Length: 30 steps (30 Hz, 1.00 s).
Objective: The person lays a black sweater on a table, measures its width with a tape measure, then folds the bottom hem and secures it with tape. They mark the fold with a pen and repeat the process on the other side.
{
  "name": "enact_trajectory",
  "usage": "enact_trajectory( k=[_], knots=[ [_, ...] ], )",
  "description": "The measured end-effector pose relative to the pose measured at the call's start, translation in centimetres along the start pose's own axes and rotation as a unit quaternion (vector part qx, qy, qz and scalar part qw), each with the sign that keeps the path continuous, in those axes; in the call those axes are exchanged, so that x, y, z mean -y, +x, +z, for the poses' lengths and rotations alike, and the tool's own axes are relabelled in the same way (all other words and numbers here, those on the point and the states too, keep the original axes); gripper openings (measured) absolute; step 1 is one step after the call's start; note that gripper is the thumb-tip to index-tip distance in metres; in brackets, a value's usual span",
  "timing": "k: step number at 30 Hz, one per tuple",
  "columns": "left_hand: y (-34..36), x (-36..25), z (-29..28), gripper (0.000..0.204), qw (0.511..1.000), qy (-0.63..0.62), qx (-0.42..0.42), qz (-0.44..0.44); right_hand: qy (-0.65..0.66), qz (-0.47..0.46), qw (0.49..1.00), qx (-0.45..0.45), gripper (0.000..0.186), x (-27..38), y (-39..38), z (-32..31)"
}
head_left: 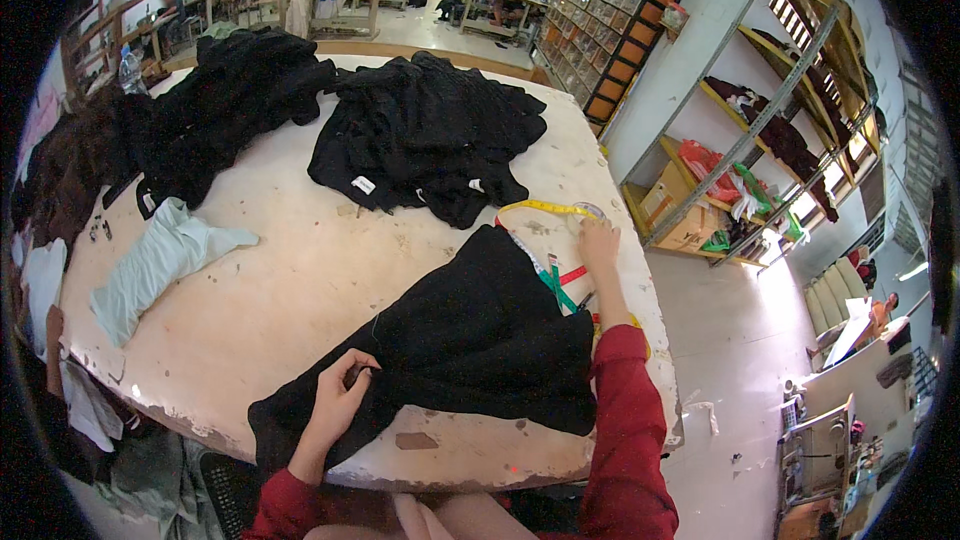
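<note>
A black garment [480, 340] lies spread across the near part of the pale worktable. At its left part, my left hand [340, 395] pinches a fold of the black cloth between thumb and fingers. A loose thread rises from the cloth near there. My right hand [600, 245] reaches past the garment's right side, its fingers closed at a small round, greyish object [590, 210]. What exactly they grip is hidden. Beside that hand curls a tape measure [545, 207] in yellow, white, green and red stretches. A small dark tool [587, 300] lies partly hidden by my right forearm.
Piles of black garments [425, 130] cover the table's far side, with more dark clothes [230, 90] at far left. A pale cloth piece [165, 260] lies at left. A bottle [130, 70] stands behind. Shelving [745, 130] rises at right. People sit at sewing tables beyond.
</note>
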<state>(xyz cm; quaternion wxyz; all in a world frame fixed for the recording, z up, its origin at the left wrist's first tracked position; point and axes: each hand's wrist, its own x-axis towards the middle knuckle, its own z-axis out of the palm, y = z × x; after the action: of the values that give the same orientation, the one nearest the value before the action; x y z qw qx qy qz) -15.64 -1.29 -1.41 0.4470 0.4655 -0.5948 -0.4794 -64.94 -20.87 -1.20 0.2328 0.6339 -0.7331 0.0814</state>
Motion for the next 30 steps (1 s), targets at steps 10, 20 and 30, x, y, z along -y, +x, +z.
enact_trajectory(
  k=[10,20,30],
  knots=[
    [-2.9,-7.2,-0.4,0.040,0.959,0.247,-0.005,0.141,0.553,-0.084,0.782,0.275,0.044,3.8,-6.2,-19.1],
    [-6.7,-11.5,4.7,0.020,0.946,0.009,0.320,0.041,0.682,-0.049,0.727,0.055,0.040,16.5,-22.4,-27.2],
    [-9.8,-9.2,7.6,0.028,0.945,0.116,0.151,0.266,0.476,-0.003,0.870,-0.127,0.019,17.5,-29.3,-29.3]
  ],
)
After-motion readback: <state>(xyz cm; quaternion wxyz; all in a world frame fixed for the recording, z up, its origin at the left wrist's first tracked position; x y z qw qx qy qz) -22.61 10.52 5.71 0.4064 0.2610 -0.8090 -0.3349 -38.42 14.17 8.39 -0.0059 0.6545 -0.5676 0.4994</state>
